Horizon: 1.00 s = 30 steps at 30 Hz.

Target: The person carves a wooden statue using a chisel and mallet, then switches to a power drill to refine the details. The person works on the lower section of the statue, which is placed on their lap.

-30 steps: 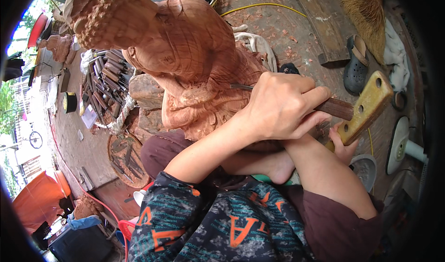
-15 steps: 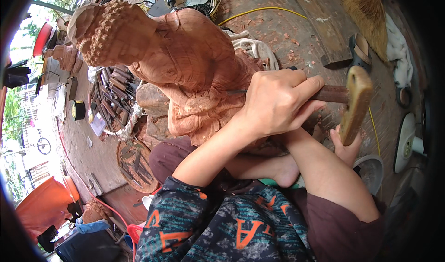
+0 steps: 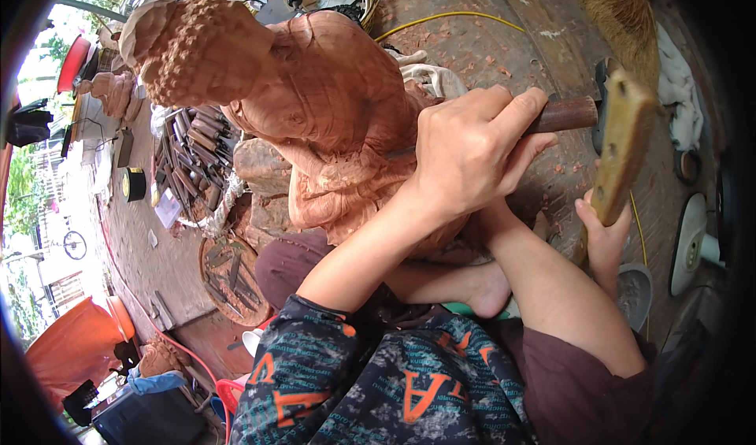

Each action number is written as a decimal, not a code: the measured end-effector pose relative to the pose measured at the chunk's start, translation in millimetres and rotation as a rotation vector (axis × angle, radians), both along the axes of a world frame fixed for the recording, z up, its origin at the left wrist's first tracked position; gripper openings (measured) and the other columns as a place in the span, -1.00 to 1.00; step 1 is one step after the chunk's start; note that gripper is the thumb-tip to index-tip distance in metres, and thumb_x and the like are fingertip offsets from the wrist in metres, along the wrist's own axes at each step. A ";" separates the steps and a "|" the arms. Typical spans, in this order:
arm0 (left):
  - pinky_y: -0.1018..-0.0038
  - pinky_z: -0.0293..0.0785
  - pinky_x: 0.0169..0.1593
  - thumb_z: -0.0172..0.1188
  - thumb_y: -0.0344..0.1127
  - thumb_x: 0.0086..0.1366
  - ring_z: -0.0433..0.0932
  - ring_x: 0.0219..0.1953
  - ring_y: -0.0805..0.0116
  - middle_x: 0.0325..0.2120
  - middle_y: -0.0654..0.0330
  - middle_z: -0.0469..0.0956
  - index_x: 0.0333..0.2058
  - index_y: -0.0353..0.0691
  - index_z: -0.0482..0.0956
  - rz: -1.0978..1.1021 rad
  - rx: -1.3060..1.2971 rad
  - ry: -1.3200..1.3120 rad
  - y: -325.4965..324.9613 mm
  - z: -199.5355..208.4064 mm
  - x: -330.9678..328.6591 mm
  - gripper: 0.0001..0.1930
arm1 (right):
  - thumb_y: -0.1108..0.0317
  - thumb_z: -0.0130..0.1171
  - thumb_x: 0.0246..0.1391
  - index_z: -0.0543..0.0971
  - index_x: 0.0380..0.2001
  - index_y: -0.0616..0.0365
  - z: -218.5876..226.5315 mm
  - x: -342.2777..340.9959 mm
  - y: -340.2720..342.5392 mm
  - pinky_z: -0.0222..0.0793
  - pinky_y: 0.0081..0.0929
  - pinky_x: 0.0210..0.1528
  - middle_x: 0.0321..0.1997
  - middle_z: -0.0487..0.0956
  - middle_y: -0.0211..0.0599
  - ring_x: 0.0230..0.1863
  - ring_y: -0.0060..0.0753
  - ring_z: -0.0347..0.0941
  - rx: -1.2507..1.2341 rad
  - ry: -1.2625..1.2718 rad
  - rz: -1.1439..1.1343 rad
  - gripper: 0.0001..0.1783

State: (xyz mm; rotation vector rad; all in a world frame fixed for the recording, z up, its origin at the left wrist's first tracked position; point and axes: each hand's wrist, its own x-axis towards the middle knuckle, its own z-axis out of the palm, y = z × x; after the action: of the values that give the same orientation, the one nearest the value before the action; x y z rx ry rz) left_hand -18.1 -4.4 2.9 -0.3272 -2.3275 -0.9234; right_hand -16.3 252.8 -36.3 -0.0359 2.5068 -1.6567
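A carved reddish wooden statue, with a curl-covered head, leans across the upper left before me. My left hand is closed round a chisel with a dark wooden handle, its handle end sticking out to the right. The thin blade points left at the statue's lap; its tip is hard to make out. At the right, beyond my bare leg, my right hand grips a yellowish-brown mallet with dark holes along its face. A small gap separates the mallet from the chisel's handle end.
Many carving tools lie heaped left of the statue. A round wooden board holds several blades. Yellow cable crosses the chip-strewn floor. A straw broom and a plank lie at the upper right; a grey bowl sits near my right hand.
The mallet has swung up and to the right, off the chisel's handle end. My left hand and the chisel have tilted slightly upward at the handle. The statue stays put.
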 end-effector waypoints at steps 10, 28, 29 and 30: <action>0.41 0.33 -0.61 0.34 -0.18 -0.02 0.39 -0.65 0.31 -0.67 0.25 0.32 -0.13 -0.07 0.57 -0.092 -0.168 0.103 11.0 7.8 7.6 -0.58 | 0.59 0.21 -0.09 0.38 -0.01 0.33 -1.8 1.7 3.6 0.31 -0.52 -0.08 -0.13 0.45 -0.32 -0.20 -0.52 0.39 0.060 0.096 0.053 -0.50; 0.37 0.24 -0.65 0.30 -0.05 0.02 0.37 -0.70 0.26 -0.72 0.26 0.28 -0.26 -0.10 0.57 -0.196 -0.059 0.012 3.1 -3.5 7.5 -0.65 | 0.59 0.14 -0.06 0.26 0.14 0.32 -5.2 19.1 -3.0 0.26 -0.64 -0.22 -0.28 0.43 -0.42 -0.33 -0.61 0.31 -0.168 0.026 -0.012 -0.38; 0.37 0.25 -0.64 0.30 -0.06 0.02 0.37 -0.70 0.26 -0.72 0.26 0.28 -0.25 -0.10 0.57 -0.164 -0.057 0.016 4.0 -3.3 5.6 -0.65 | 0.59 0.13 -0.06 0.26 0.14 0.33 -6.7 18.8 -1.4 0.25 -0.65 -0.23 -0.30 0.42 -0.42 -0.35 -0.61 0.30 -0.068 0.051 0.009 -0.38; 0.37 0.25 -0.64 0.31 -0.08 0.02 0.37 -0.70 0.26 -0.72 0.25 0.29 -0.25 -0.11 0.57 -0.135 -0.056 0.019 4.6 -3.3 4.5 -0.66 | 0.59 0.13 -0.06 0.25 0.14 0.34 -9.6 19.3 -1.0 0.25 -0.65 -0.25 -0.32 0.42 -0.43 -0.37 -0.62 0.30 0.031 0.075 0.028 -0.38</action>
State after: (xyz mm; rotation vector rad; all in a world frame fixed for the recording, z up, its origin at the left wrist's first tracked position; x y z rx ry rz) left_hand -13.6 0.2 -0.4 -0.5199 -2.3405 -0.9155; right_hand 2.9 251.8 -45.9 -0.1312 2.5736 -1.6345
